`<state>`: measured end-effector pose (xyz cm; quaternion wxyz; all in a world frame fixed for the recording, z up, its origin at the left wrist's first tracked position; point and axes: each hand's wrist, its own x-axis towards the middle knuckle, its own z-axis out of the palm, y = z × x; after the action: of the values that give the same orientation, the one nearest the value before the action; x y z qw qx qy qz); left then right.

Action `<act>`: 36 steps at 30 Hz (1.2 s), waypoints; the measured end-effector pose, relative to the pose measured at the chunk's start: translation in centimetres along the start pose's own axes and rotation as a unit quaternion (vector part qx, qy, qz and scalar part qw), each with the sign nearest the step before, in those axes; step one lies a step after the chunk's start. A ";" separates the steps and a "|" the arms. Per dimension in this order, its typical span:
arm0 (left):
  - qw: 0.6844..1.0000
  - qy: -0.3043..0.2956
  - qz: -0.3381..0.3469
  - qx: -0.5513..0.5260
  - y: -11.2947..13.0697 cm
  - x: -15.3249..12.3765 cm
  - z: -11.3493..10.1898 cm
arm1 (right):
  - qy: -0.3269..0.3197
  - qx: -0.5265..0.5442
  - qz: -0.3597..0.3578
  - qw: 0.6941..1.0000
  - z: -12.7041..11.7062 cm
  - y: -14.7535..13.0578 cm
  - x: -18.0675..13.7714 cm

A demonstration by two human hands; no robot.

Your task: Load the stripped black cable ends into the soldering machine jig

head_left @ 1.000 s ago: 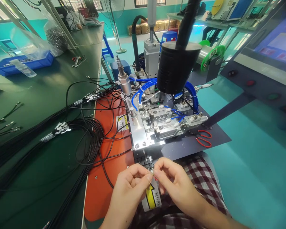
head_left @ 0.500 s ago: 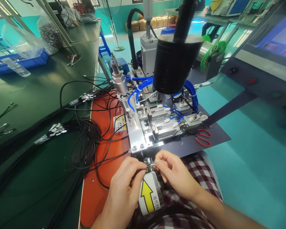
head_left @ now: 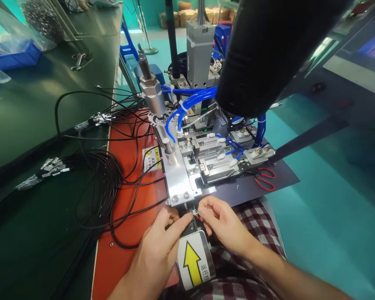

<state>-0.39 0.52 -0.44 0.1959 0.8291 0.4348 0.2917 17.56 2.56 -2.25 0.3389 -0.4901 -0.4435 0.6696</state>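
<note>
My left hand (head_left: pixel 161 243) and my right hand (head_left: pixel 220 223) meet just below the front edge of a metal fixture plate (head_left: pixel 181 183). Both pinch the stripped end of a thin black cable (head_left: pixel 196 214), whose red and white cores show between my fingertips. The cable end sits over a dark slot above a guard with a yellow arrow label (head_left: pixel 193 260). Behind the plate stand clamps, blue air hoses (head_left: pixel 187 104) and a pneumatic cylinder (head_left: pixel 150 91).
A bundle of black cables with metal terminals (head_left: pixel 90 183) lies left on the orange base (head_left: pixel 128 250) and green bench. Red-handled scissors (head_left: pixel 265 179) lie right of the fixture. A large black cylinder (head_left: pixel 268 54) hangs overhead. A blue bin (head_left: pixel 14 56) stands far left.
Both hands have moved forward and up with the cable end, from above the arrow label to the slot at the plate's front edge. The camera has leaned closer.
</note>
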 end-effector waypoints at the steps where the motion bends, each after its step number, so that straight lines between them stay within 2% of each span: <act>1: 1.000 0.003 0.000 0.000 -0.1 0.0 0.1 | 0.003 0.002 0.000 1.000 0.0 0.1 0.0; 16: 1.000 0.017 0.013 0.004 -0.1 0.0 0.2 | 0.009 0.016 0.000 1.000 0.2 0.6 0.0; 28: 1.000 0.013 -0.009 0.013 -0.2 -0.1 0.5 | 0.041 -0.012 -0.025 0.999 0.6 0.8 -0.2; 32: 1.000 0.008 -0.003 0.015 -0.2 -0.1 0.5 | 0.060 -0.071 -0.049 0.994 0.7 0.9 -0.4; 36: 1.000 0.007 -0.014 0.008 -0.2 -0.4 0.6 | 0.104 -0.187 -0.101 0.972 0.8 0.8 -0.7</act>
<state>-0.30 0.26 -1.06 0.1907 0.8223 0.4500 0.2914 16.99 1.47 -2.69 0.3515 -0.5647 -0.5698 0.4825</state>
